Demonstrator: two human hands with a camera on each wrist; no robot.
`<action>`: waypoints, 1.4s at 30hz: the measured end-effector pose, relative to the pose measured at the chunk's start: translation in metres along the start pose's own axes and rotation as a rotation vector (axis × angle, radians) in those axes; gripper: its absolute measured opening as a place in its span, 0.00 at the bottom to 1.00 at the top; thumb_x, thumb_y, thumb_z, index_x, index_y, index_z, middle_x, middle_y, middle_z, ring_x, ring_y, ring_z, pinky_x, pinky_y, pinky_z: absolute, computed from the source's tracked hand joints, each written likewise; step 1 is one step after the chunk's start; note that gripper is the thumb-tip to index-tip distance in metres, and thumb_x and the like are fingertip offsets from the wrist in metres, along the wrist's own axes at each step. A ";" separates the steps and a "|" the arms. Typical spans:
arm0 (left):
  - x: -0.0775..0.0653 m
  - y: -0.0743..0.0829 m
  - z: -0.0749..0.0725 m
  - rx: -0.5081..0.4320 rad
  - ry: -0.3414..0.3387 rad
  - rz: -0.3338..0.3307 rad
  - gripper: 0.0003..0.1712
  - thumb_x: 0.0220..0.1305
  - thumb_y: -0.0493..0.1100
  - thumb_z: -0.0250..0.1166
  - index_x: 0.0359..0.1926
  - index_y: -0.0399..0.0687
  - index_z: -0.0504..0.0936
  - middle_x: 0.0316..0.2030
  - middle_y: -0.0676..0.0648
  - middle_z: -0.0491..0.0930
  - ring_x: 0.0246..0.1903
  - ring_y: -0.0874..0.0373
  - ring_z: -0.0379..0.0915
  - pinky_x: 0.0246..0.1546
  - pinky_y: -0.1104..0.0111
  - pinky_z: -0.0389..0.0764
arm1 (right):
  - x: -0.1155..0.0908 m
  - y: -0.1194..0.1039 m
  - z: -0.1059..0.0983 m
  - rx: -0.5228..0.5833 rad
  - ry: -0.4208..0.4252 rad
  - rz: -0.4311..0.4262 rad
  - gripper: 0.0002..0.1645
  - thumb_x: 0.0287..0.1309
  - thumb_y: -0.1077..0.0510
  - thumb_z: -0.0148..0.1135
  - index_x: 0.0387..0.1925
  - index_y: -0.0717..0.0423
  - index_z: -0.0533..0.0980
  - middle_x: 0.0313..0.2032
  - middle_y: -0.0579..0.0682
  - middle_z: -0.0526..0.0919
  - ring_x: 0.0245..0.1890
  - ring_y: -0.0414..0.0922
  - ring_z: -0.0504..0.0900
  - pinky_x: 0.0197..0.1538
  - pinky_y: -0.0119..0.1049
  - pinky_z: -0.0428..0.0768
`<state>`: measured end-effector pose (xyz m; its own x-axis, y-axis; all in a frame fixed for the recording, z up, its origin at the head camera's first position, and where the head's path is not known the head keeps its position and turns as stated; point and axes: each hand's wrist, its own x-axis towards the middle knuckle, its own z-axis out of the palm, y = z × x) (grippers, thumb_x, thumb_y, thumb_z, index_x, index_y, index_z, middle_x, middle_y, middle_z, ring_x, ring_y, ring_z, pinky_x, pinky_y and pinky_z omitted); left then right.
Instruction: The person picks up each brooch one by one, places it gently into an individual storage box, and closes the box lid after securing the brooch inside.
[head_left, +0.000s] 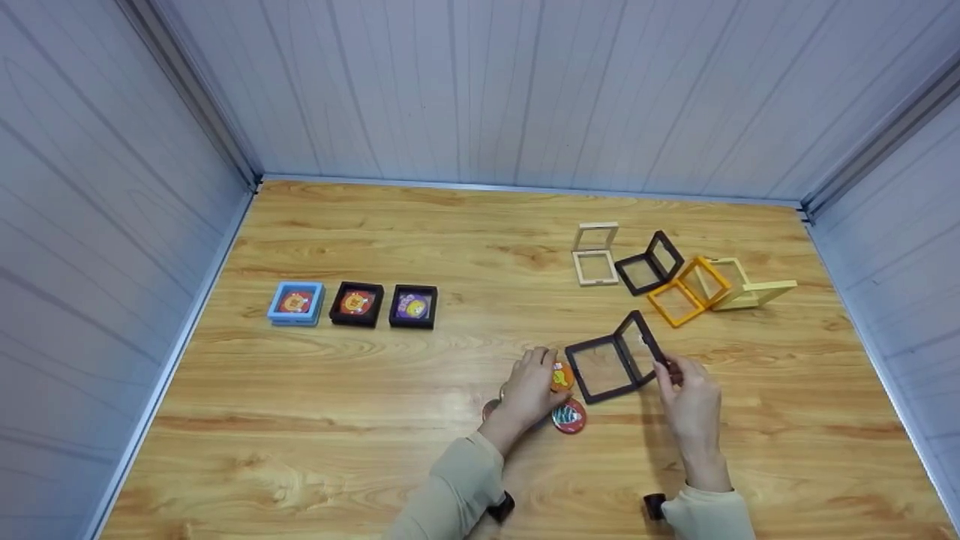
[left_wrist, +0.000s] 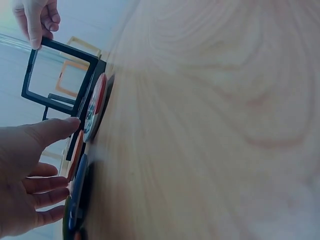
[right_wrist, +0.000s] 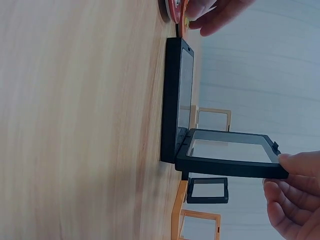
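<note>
My right hand (head_left: 691, 401) pinches the edge of the raised lid of a hinged black display frame (head_left: 592, 397); its other half lies flat on the table. In the right wrist view, the thumb and curled fingers of that hand meet on a corner of the clear-windowed lid (right_wrist: 225, 169). My left hand (head_left: 531, 390) is over a cluster of round badges, thumb and fingers spread around the orange badge (head_left: 561, 376). A red badge with a green tree (head_left: 569, 417) lies by its thumb. A blue-edged badge (left_wrist: 77, 190) is under its fingers; other badges are partly hidden.
Further back right stand open hinged frames: cream (head_left: 595, 282), black (head_left: 637, 274), orange (head_left: 677, 304) and yellow (head_left: 739, 301). On the left lie a blue frame (head_left: 295, 319) and two black frames (head_left: 357, 321), each with a badge inside. Pale panels (head_left: 480, 97) wall the table.
</note>
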<state>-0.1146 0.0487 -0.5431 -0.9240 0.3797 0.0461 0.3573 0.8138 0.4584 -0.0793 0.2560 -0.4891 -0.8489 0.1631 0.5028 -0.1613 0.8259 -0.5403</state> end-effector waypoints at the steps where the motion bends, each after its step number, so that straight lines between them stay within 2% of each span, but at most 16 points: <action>1: 0.000 0.000 0.000 0.007 0.005 0.002 0.38 0.48 0.55 0.66 0.55 0.37 0.67 0.49 0.44 0.68 0.49 0.54 0.63 0.50 0.65 0.65 | 0.000 0.000 0.000 -0.002 0.000 -0.001 0.09 0.44 0.68 0.64 0.31 0.71 0.77 0.24 0.59 0.78 0.20 0.48 0.76 0.23 0.40 0.75; 9: 0.001 0.002 0.002 0.030 0.052 0.035 0.35 0.46 0.50 0.68 0.53 0.35 0.70 0.46 0.43 0.70 0.47 0.52 0.65 0.45 0.63 0.68 | 0.001 0.002 0.001 0.010 0.025 -0.034 0.08 0.42 0.70 0.65 0.28 0.71 0.77 0.21 0.59 0.78 0.19 0.48 0.75 0.22 0.34 0.72; 19: 0.004 0.005 0.002 -0.021 0.003 0.010 0.32 0.47 0.45 0.68 0.52 0.36 0.70 0.45 0.43 0.70 0.46 0.53 0.64 0.48 0.64 0.66 | 0.001 0.002 0.001 0.010 0.021 -0.032 0.07 0.43 0.71 0.64 0.28 0.72 0.77 0.22 0.60 0.78 0.19 0.49 0.76 0.22 0.36 0.74; 27: 0.004 0.005 -0.001 -0.084 0.003 0.001 0.31 0.45 0.42 0.69 0.51 0.35 0.71 0.45 0.42 0.71 0.46 0.53 0.64 0.50 0.65 0.66 | 0.001 0.001 0.000 0.002 0.013 -0.011 0.09 0.43 0.69 0.65 0.29 0.72 0.77 0.23 0.60 0.78 0.19 0.48 0.76 0.23 0.41 0.75; 30: 0.004 0.007 -0.003 -0.100 0.018 0.003 0.32 0.45 0.42 0.69 0.51 0.34 0.70 0.45 0.42 0.70 0.46 0.53 0.64 0.50 0.64 0.66 | 0.001 0.001 0.000 0.006 0.011 -0.004 0.09 0.44 0.68 0.64 0.29 0.72 0.77 0.23 0.59 0.78 0.20 0.48 0.76 0.23 0.41 0.75; 37: 0.003 0.012 -0.003 -0.125 0.103 0.046 0.32 0.44 0.43 0.69 0.51 0.34 0.70 0.44 0.43 0.70 0.46 0.53 0.65 0.50 0.67 0.67 | 0.000 0.001 0.001 -0.003 0.014 -0.013 0.08 0.45 0.68 0.64 0.29 0.71 0.77 0.22 0.59 0.78 0.19 0.47 0.76 0.22 0.41 0.74; 42: 0.006 0.018 0.000 -0.128 0.105 0.043 0.33 0.44 0.43 0.69 0.52 0.35 0.70 0.45 0.44 0.70 0.47 0.54 0.64 0.50 0.69 0.66 | 0.000 0.001 0.001 0.001 0.010 -0.013 0.08 0.45 0.68 0.64 0.29 0.71 0.77 0.23 0.59 0.78 0.20 0.47 0.76 0.23 0.41 0.74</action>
<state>-0.1142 0.0653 -0.5342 -0.9196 0.3600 0.1573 0.3830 0.7323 0.5631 -0.0796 0.2563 -0.4904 -0.8416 0.1576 0.5165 -0.1731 0.8273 -0.5344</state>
